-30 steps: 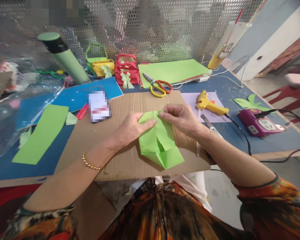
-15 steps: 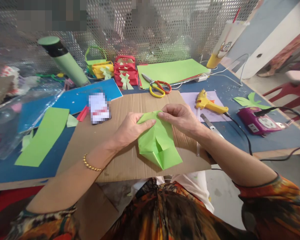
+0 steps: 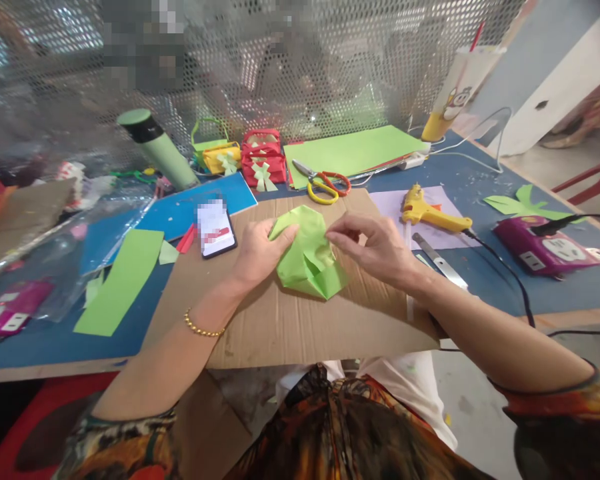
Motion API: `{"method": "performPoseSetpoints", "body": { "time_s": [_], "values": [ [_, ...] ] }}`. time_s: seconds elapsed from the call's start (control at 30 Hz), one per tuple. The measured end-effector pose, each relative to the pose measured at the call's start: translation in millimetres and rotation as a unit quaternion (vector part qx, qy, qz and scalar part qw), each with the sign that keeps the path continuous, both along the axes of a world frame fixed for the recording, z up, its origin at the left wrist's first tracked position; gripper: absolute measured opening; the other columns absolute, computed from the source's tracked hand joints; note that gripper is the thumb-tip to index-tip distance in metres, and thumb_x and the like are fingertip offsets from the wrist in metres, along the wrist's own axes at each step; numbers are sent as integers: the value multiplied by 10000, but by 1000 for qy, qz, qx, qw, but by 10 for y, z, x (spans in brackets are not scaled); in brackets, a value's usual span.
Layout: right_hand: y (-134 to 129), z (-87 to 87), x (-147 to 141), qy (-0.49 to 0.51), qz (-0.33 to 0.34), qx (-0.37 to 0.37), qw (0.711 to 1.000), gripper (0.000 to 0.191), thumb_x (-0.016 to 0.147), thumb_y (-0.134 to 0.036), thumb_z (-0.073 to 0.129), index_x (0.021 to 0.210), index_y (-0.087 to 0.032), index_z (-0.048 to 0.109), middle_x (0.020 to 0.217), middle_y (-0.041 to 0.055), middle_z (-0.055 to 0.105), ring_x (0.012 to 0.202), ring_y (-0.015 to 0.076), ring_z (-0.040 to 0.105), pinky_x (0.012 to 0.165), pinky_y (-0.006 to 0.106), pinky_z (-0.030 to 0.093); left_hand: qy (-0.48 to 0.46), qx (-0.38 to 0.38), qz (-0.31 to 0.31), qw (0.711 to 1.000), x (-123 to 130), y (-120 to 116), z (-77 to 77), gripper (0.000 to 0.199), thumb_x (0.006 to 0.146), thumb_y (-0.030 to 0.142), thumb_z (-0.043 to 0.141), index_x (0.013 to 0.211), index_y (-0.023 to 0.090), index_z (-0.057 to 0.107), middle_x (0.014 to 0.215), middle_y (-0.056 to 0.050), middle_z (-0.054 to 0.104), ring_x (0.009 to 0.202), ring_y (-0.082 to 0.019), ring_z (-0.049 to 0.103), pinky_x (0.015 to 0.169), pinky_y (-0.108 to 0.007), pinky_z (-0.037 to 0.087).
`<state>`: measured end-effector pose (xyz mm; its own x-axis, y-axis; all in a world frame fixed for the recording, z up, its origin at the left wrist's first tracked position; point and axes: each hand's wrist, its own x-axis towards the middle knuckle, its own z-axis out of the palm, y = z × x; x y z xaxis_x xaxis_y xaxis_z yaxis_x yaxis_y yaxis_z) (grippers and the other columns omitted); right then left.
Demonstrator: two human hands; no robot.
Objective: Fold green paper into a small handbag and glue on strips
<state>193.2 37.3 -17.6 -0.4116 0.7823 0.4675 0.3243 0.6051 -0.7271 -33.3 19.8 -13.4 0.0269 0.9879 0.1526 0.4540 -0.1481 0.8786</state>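
While a blue tabletop point(image 3: 125, 350) carries the things, a brown cardboard sheet point(image 3: 260, 327) lies upon it, and over its middle is the folded green paper point(image 3: 303, 243). The left hand point(image 3: 263, 250) holds the paper's left side, thumb on top. The right hand point(image 3: 375, 243) keeps its fingertips narrow by the right edge; whether they pinch it, one cannot tell. A gold bracelet point(image 3: 203, 331) circles the left wrist.

Cardboard sheet point(image 3: 280, 327): laid on the table point(image 3: 485, 293), under the folded paper point(image 3: 303, 250).
Glue gun point(image 3: 430, 215): rested on a paper sheet point(image 3: 453, 239), right.
Smartphone point(image 3: 216, 228): placed left of the folded paper.
Scissors point(image 3: 314, 176): set behind it.
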Motion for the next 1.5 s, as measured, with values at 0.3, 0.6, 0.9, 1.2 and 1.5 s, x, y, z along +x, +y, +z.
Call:
{"method": "performPoseSetpoints", "body": {
  "time_s": [0.3, 0.6, 0.9, 1.2, 1.5],
  "values": [
    [-158, -68, -166, -219, 25, 41, 975, 82, 896, -243, 641, 870, -165, 644, 838, 40, 671, 713, 144, 532, 750, 325, 346, 118, 111, 34, 986, 152, -143, 90, 424, 872, 419, 606, 578, 232, 363, 547, 35, 410, 564, -121, 338, 539, -302, 267],
    [-236, -45, -225, -264, -22, 51, 963, 84, 851, -201, 569, 859, -167, 645, 835, 55, 681, 659, 139, 454, 706, 321, 306, 111, 90, 29, 989, 169, -145, 67, 434, 849, 458, 611, 578, 232, 357, 564, 35, 374, 572, -119, 313, 532, -295, 251],
    [-274, -37, -228, -267, -38, 76, 960, 166, 891, -192, 498, 844, -162, 654, 777, 53, 635, 612, 136, 345, 666, 323, 274, 113, 76, 31, 990, 160, -137, 79, 425, 840, 466, 622, 575, 232, 385, 579, 25, 372, 588, -129, 335, 527, -296, 255],
    [-276, -77, -225, -311, -46, 146, 938, 241, 947, -211, 449, 926, -152, 681, 801, 79, 656, 606, 158, 338, 689, 355, 225, 98, 61, 21, 993, 155, -130, 73, 428, 852, 445, 645, 580, 233, 392, 591, 28, 392, 590, -133, 343, 548, -313, 268],
    [-309, -45, -259, -343, -48, 126, 930, 212, 921, -229, 489, 1011, -141, 660, 912, 116, 684, 644, 175, 381, 712, 359, 219, 115, 53, 27, 992, 179, -154, 46, 449, 851, 468, 634, 572, 237, 369, 581, 22, 371, 596, -138, 324, 542, -317, 241]
  ]
}}
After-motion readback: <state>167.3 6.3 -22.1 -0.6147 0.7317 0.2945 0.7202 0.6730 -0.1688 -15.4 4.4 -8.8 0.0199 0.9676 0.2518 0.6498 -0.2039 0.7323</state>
